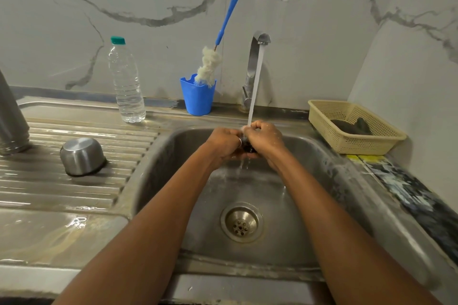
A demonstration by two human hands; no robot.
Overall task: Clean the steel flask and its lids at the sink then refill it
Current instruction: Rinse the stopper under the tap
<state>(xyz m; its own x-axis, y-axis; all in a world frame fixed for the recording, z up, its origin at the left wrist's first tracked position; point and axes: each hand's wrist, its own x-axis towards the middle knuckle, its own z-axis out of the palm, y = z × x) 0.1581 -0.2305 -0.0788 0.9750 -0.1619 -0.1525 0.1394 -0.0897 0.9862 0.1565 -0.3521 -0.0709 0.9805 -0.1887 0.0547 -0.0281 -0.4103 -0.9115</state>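
Note:
Over the sink basin [309, 161], my left hand [224, 142] and my right hand [264, 138] together grip a small dark lid [248, 147], mostly hidden between the fingers. Water streams from the tap [255, 62] onto my hands and the lid. The steel flask [11, 116] stands upside down at the far left edge of the drainboard [49, 180]. A steel cup lid [83, 156] lies mouth down on the drainboard, to the left of the basin.
A clear plastic water bottle [126, 84] with a green cap stands behind the drainboard. A blue cup [198, 97] holds a blue-handled bottle brush [210, 64]. A cream basket [357, 126] with a dark scrubber sits at the right. The drain [241, 223] is open.

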